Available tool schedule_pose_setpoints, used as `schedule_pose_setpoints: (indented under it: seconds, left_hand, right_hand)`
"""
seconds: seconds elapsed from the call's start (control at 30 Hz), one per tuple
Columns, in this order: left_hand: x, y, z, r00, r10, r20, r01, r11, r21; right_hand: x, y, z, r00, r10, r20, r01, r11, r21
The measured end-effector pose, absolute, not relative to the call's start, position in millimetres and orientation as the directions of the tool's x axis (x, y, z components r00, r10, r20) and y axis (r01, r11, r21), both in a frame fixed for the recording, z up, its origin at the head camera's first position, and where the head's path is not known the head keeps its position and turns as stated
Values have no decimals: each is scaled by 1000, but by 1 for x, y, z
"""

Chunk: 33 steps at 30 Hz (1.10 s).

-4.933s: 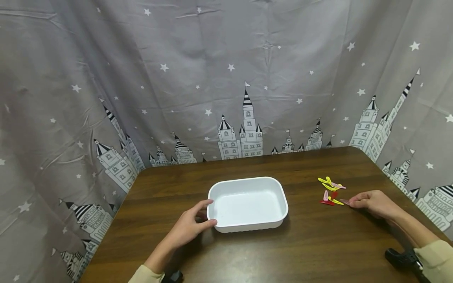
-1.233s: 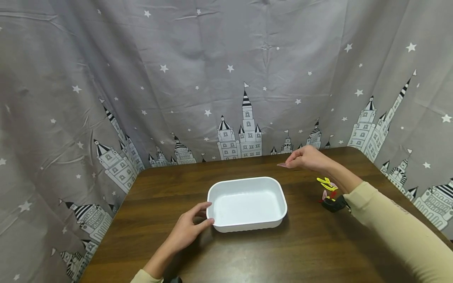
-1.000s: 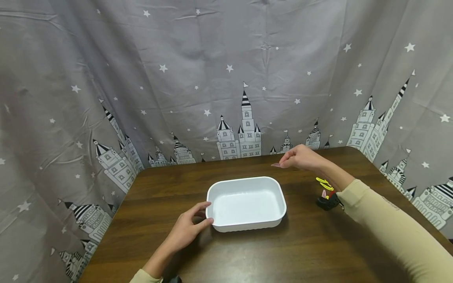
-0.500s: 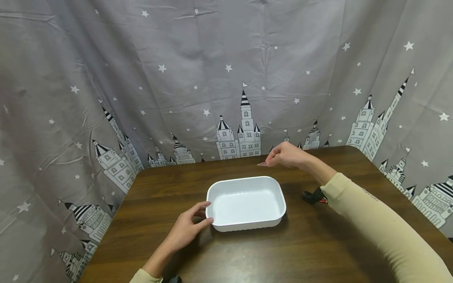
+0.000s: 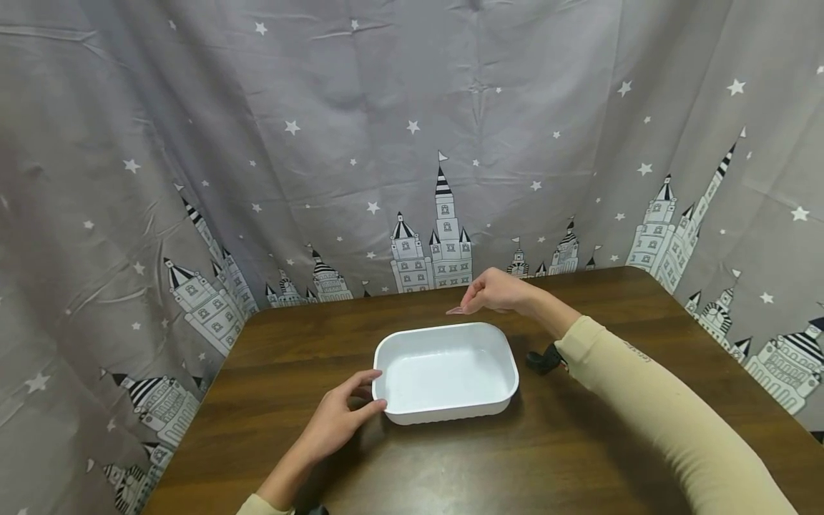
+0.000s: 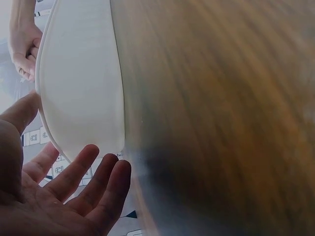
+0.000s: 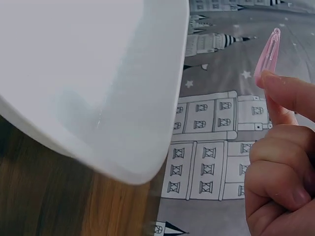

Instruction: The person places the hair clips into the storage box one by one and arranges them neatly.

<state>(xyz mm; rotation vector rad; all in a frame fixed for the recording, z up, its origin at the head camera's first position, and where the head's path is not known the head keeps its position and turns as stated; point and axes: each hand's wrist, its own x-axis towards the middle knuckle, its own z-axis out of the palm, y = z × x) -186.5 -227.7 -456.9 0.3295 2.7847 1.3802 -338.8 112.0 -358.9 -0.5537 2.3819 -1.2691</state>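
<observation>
Grey castle-print curtain [image 5: 360, 107] behind a brown wooden table [image 5: 515, 458]. White tray [image 5: 444, 379] rests on the table; left hand [image 5: 337, 418] spread, thumb and forefinger touching its left end. Right hand [image 5: 498, 290] pinches a pink hair clip [image 7: 265, 61], held up near the tray's far rim.
</observation>
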Motion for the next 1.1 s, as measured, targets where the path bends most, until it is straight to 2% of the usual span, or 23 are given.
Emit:
schedule_pose_setpoints:
  seconds: [0.63,0.83,1.1]
  left_hand:
    - [-187,-226,-455,-977,197,82,184,584,791]
    - [-187,-226,-455,-977,197,80,183,585,790]
    - [-187,-226,-454,-976,205,75,184,584,791]
  right_hand:
    - [-346,62,-365,-791,-586,-175,-252,574,-779]
    - [-344,47,-372,-759,-631,-160,-319,575,-753]
    - [-343,38,-381,-753,-627,-199,-261,562,-785]
